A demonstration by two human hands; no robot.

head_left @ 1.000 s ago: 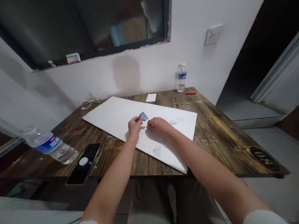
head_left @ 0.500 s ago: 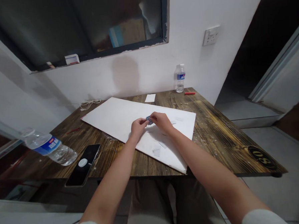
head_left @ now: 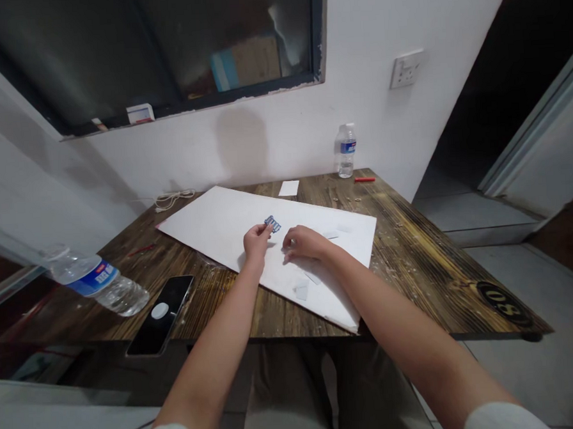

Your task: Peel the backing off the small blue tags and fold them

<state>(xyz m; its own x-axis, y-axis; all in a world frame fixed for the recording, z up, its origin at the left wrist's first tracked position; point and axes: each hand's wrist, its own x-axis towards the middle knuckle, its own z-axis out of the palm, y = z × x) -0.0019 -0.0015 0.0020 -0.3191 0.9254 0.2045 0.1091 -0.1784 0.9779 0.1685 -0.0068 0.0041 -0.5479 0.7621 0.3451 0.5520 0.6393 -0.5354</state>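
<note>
My left hand (head_left: 256, 243) is closed, pinching a small flat blue-and-grey piece with stripes or slots (head_left: 272, 224) between thumb and fingers, just above a white board (head_left: 205, 222). To its right, my right hand (head_left: 305, 244) hovers low over the board or touches it. Its fingers are curled, with a gap between thumb and forefinger, and nothing shows in them. Thin whitish pieces (head_left: 301, 290) lie on the board below the right hand, and others (head_left: 343, 228) lie beyond it. What lies under the right palm is hidden.
The board rests on a dark wooden table (head_left: 414, 272). On the left are a water bottle on its side (head_left: 95, 276) and a phone (head_left: 168, 297) bearing a white round object (head_left: 159, 311). Toward the wall are a cable (head_left: 173, 198), a white card (head_left: 289, 188), an upright bottle (head_left: 346, 150) and a red pen-like object (head_left: 364, 180).
My hands have parted. The left has moved slightly left with the blue-and-grey piece, while the right has let go of it and come down toward the board.
</note>
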